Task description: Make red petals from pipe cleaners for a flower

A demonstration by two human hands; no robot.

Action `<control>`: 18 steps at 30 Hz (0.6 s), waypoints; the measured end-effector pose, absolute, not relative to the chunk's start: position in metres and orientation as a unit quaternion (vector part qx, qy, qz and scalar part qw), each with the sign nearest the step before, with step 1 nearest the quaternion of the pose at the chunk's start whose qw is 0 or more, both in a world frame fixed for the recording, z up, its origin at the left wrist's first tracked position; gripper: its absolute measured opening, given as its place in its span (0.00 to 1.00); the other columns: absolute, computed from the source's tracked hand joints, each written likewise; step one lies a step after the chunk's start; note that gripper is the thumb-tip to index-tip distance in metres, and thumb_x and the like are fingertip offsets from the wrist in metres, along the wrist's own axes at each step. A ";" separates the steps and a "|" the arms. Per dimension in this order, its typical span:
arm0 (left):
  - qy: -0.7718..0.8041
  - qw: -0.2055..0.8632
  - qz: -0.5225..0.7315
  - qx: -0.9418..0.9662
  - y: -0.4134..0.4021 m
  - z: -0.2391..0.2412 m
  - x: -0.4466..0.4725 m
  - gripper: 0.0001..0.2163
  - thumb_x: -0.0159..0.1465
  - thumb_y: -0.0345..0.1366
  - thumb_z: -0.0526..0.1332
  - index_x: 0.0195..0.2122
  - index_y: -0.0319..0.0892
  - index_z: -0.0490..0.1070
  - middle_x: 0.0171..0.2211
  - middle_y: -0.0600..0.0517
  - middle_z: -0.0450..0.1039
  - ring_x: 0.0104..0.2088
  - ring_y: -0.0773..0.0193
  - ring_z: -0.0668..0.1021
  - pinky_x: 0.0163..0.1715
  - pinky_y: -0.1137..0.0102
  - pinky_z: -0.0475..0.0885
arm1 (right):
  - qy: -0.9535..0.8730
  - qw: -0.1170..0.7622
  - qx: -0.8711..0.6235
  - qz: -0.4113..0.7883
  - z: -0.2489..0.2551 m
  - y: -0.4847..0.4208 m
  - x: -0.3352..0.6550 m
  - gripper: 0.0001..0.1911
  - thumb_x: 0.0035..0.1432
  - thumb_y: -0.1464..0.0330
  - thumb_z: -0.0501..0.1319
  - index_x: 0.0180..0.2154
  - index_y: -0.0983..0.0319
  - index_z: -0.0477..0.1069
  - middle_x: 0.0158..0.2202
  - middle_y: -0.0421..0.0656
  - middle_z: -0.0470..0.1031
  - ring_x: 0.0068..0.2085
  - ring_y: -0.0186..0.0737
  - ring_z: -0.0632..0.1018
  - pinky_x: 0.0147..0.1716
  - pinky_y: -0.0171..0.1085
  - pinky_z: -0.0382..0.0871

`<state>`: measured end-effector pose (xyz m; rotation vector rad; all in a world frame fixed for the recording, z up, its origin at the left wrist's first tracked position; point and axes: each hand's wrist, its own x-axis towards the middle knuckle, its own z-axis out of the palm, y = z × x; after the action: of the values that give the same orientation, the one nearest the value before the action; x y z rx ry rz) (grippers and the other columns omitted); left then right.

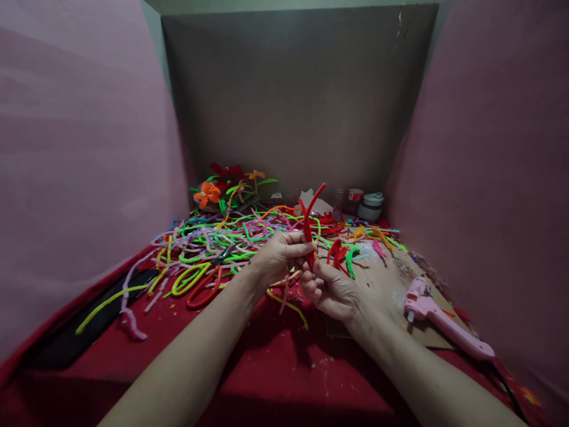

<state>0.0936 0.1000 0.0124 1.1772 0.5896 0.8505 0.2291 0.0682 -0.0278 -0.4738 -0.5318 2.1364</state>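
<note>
A red pipe cleaner [307,220] stands up between my hands, its upper ends spread apart. My left hand [282,255] pinches it from the left with thumb and fingers. Lower down, my right hand [331,287] grips its bottom part, with the fingers curled inward. The lower end is hidden by the fingers. Just beyond my right hand, a red looped piece [338,254] and a green curled piece [352,261] lie on a cardboard sheet [377,284]. Scissors with yellow and red handles [207,287] rest left of my left hand.
Loose coloured pipe cleaners [240,231] cover the middle of the red cloth [178,367]. Fuzzy flowers [208,194] stand at the back left. A pink glue gun [444,323] lies on the right, its cord trailing frontward. A lidded container [370,206] stands at the back right. Pink sheets flank both sides.
</note>
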 end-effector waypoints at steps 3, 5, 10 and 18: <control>0.270 0.711 0.368 0.535 0.099 0.012 0.093 0.06 0.53 0.33 0.64 0.30 0.37 0.69 0.19 0.54 0.70 0.16 0.73 0.71 0.17 0.78 0.65 | -0.218 0.432 -0.204 0.851 -0.028 0.068 0.228 0.10 0.37 0.74 0.70 0.25 0.66 0.71 0.20 0.38 0.69 0.21 0.25 0.69 0.16 0.21 0.62; 0.274 0.706 0.370 0.538 0.098 0.012 0.093 0.06 0.53 0.33 0.64 0.30 0.37 0.70 0.19 0.54 0.70 0.16 0.73 0.71 0.17 0.78 0.65 | -0.218 0.433 -0.211 0.849 -0.028 0.068 0.228 0.09 0.37 0.75 0.70 0.24 0.67 0.71 0.20 0.39 0.70 0.20 0.25 0.69 0.16 0.21 0.63; 0.296 0.667 0.402 0.553 0.098 0.011 0.096 0.08 0.51 0.35 0.66 0.27 0.36 0.70 0.18 0.55 0.68 0.16 0.75 0.69 0.17 0.78 0.63 | -0.221 0.439 -0.221 0.842 -0.028 0.071 0.229 0.08 0.38 0.75 0.69 0.23 0.65 0.71 0.19 0.39 0.72 0.19 0.26 0.70 0.15 0.23 0.65; 0.310 0.636 0.415 0.572 0.102 0.005 0.098 0.09 0.52 0.37 0.65 0.29 0.36 0.70 0.21 0.55 0.70 0.18 0.74 0.70 0.18 0.78 0.63 | -0.254 0.457 -0.237 0.818 -0.027 0.071 0.232 0.09 0.38 0.76 0.69 0.23 0.65 0.71 0.17 0.38 0.71 0.17 0.28 0.71 0.15 0.25 0.65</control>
<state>0.0977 0.1022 0.0051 1.3077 0.7078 0.9481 0.2316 0.0711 -0.0266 -0.5852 -0.6267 2.0171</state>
